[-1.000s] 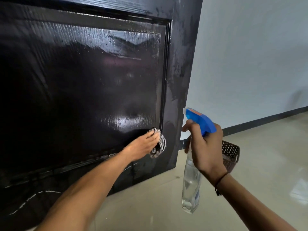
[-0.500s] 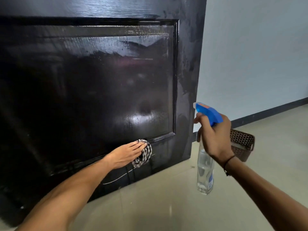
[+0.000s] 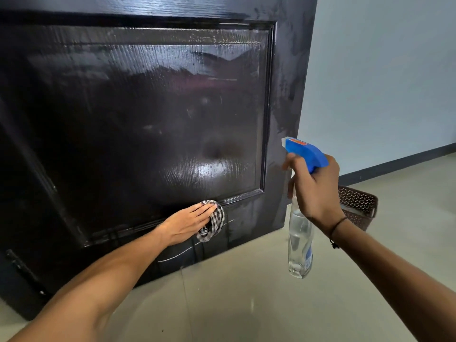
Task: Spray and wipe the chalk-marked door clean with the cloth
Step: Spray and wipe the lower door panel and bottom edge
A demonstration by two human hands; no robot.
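Observation:
A glossy black door (image 3: 153, 114) fills the left and middle of the head view, wet and streaked. A thin white chalk line (image 3: 177, 254) shows on its bottom rail. My left hand (image 3: 187, 224) presses a black-and-white checked cloth (image 3: 215, 224) flat against the lower moulding of the panel, fingers straight. My right hand (image 3: 314, 191) grips a clear spray bottle (image 3: 299, 245) by its neck, below the blue trigger head (image 3: 307, 154), to the right of the door's edge. The nozzle points left toward the door.
A brown perforated basket (image 3: 359, 206) stands on the pale tiled floor (image 3: 246, 304) behind my right hand, by the door's edge. A light wall with a dark skirting board (image 3: 399, 162) runs along the right. A black hinge (image 3: 23, 272) is at the door's lower left.
My left hand slid the cloth leftward and down along the panel's lower moulding. The view shifted, so the bottle and basket sit further right and higher.

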